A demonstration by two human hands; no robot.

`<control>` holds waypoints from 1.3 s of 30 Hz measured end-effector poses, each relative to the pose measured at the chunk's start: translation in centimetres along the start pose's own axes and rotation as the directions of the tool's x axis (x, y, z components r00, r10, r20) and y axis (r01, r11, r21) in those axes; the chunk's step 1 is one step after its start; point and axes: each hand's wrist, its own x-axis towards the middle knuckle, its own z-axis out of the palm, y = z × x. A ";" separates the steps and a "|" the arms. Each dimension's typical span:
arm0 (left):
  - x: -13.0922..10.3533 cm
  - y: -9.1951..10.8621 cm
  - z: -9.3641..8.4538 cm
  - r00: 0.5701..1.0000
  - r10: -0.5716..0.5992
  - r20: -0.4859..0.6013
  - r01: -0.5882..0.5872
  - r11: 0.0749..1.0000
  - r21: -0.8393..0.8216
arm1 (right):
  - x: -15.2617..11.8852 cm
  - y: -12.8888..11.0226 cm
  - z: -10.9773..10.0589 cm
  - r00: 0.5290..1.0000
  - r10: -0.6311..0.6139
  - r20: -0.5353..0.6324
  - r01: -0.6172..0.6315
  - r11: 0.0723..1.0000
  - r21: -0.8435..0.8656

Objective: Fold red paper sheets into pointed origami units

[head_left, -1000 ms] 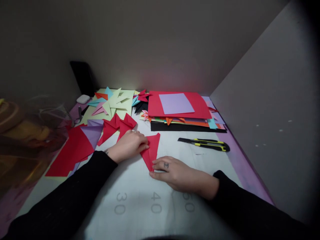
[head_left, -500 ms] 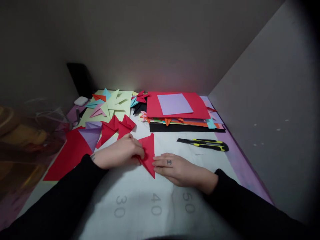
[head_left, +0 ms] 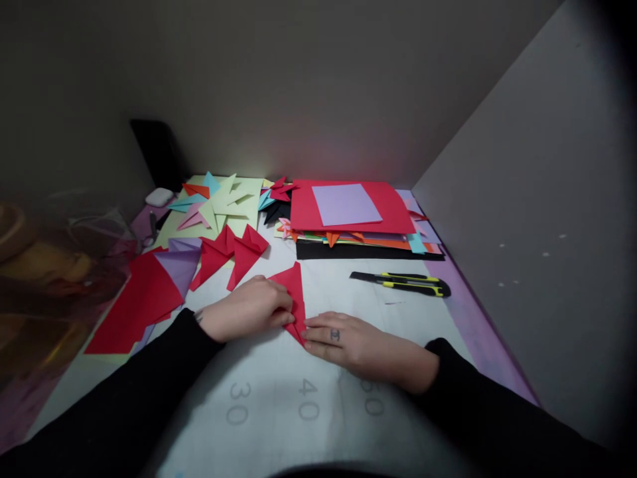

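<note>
A red folded paper (head_left: 297, 292) lies in front of me, its narrow point toward me. My left hand (head_left: 253, 305) is closed over its left side, fingers curled and thumb pressed on the paper; part of the sheet is hidden beneath. My right hand (head_left: 348, 338) lies flat with fingers stretched out, the tips touching the paper's lower right edge. Just beyond my left hand are two red folded paper pieces (head_left: 249, 252), and beside them a folded lilac paper (head_left: 182, 262) rests on red sheets (head_left: 134, 305).
A utility knife (head_left: 403, 283) with its blade out lies right of the paper. Behind stands a paper stack topped by a lilac square (head_left: 346, 204). Colourful folded pieces lie on pale green sheets (head_left: 243, 226). A dark phone (head_left: 156, 153) leans at the back left; blurred clear packaging (head_left: 94, 226) stands left.
My left thumb and fingers have shifted right and toward me along the red paper, down near its narrow point. My right fingertips have slid slightly toward me along its edge. The view has shifted slightly.
</note>
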 end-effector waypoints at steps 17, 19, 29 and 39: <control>0.6 0.4 0.0 0.993 -0.114 0.010 0.113 0.991 0.075 | -0.2 0.3 0.9 0.995 0.001 -0.098 0.004 0.999 0.049; 0.7 0.5 0.2 0.992 -0.128 -0.017 0.129 0.986 0.106 | 0.0 0.3 0.9 0.995 -0.001 -0.100 0.005 0.999 0.044; 1.0 0.7 0.9 0.982 -0.165 -0.087 0.179 0.965 0.194 | 0.3 0.1 0.3 0.997 0.055 -0.045 -0.049 0.992 0.120; 1.0 0.8 1.0 0.975 -0.202 -0.090 0.218 0.950 0.222 | 0.5 -0.3 -0.2 1.000 0.019 0.018 -0.019 1.000 0.015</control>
